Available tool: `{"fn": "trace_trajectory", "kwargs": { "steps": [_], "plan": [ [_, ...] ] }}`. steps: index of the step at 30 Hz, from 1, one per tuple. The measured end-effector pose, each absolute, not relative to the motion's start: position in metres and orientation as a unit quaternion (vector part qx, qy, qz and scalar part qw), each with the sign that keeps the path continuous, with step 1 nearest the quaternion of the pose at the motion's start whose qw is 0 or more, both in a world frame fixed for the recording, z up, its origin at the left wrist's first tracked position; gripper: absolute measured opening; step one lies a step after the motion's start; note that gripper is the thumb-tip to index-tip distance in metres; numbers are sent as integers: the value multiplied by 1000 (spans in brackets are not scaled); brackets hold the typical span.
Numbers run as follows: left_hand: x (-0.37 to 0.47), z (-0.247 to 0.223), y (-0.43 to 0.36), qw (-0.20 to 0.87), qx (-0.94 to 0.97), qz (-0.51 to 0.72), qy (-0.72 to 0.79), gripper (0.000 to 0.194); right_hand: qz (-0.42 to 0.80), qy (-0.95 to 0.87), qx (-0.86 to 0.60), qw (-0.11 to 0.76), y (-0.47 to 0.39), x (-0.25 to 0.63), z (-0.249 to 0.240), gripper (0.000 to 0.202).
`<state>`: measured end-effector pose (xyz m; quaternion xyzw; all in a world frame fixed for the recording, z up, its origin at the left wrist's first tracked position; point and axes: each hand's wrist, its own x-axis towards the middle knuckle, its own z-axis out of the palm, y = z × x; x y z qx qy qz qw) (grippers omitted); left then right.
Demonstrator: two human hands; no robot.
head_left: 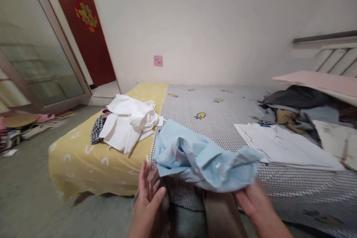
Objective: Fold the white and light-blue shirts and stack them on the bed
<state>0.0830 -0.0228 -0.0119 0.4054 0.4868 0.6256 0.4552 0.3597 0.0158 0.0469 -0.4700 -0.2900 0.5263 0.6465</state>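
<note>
In the head view, a person's right hand (252,198) grips the near right end of a crumpled light-blue garment (203,158), though its fingertips, hidden beneath the cloth, cannot be made out. The left hand (147,198), empty with fingers spread, waits apart from it, just beside the garment's near left corner. The garment bunches at the bed's near edge over a checked sheet (181,109), between a rumpled white garment (126,121) at left and flat white clothing (295,147) at right. Good handling likely means pinching that left corner, drawing both ends evenly taut and smoothing the creases from the middle outward.
</note>
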Motion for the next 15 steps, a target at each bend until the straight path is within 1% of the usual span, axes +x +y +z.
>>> {"fn": "trace_trajectory", "kwargs": {
  "steps": [2, 4, 6, 8, 10, 13, 14, 15],
  "plan": [
    [93, -19, -24, 449, 440, 576, 522, 104, 569, -240, -431, 658, 17, 340, 64, 47],
    [104, -25, -25, 409, 492, 535, 552, 97, 600, -214, -398, 660, 14, 332, 75, 49],
    [112, -25, -22, 375, 519, 514, 570, 90, 614, -200, -382, 661, 9, 335, 83, 44],
    [113, -20, -14, 389, 510, 502, 580, 85, 608, -197, -383, 667, 4, 345, 88, 40],
    [111, -10, -4, 417, 491, 491, 586, 82, 585, -219, -390, 676, -3, 354, 92, 42],
    [114, 6, 11, 414, 486, 491, 593, 86, 593, -303, -370, 647, -16, 358, 94, 49],
    [117, 13, 16, 405, 498, 492, 589, 87, 613, -322, -356, 628, -20, 357, 93, 48],
    [122, 19, 20, 397, 514, 492, 579, 83, 635, -331, -342, 608, -23, 356, 92, 45]
  ]
}}
